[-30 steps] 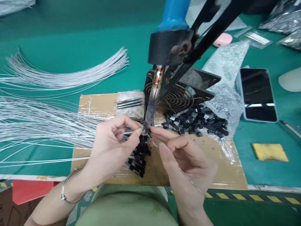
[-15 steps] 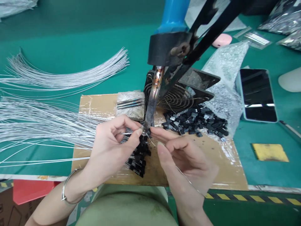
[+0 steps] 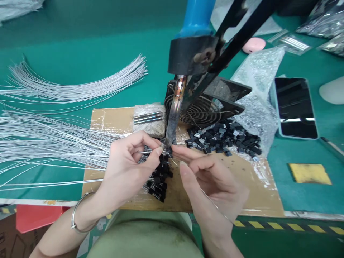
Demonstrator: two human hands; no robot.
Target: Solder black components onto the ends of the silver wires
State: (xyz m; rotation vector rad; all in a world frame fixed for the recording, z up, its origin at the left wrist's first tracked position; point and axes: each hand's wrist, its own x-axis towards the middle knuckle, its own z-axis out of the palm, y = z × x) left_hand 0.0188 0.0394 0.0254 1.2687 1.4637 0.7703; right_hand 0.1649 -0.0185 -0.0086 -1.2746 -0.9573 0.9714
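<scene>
My left hand [image 3: 131, 165] is closed, thumb and forefinger pinching a thin white wire [image 3: 143, 152] just under the soldering iron [image 3: 174, 118]. The iron is fixed in a black stand, blue handle up, its tip down at my fingertips. In my right hand [image 3: 212, 179] a fine strand of solder wire [image 3: 172, 157] runs from the tip into the grip and out again along the thumb. The right fingertips reach close to the tip; a small part there is mostly hidden. Black connectors [image 3: 159, 179] on wire ends lie below the left fingers.
Bundles of white wires [image 3: 53, 143] spread on the left. Loose black housings [image 3: 225, 138] are heaped right of a small fan [image 3: 204, 107]. Cardboard [image 3: 242, 193] covers the mat. Further right are a phone [image 3: 295, 107], a yellow sponge [image 3: 310, 173] and a pen [image 3: 331, 147].
Almost nothing differs. Both hands keep their pinches at the iron tip, and the view has shifted very slightly.
</scene>
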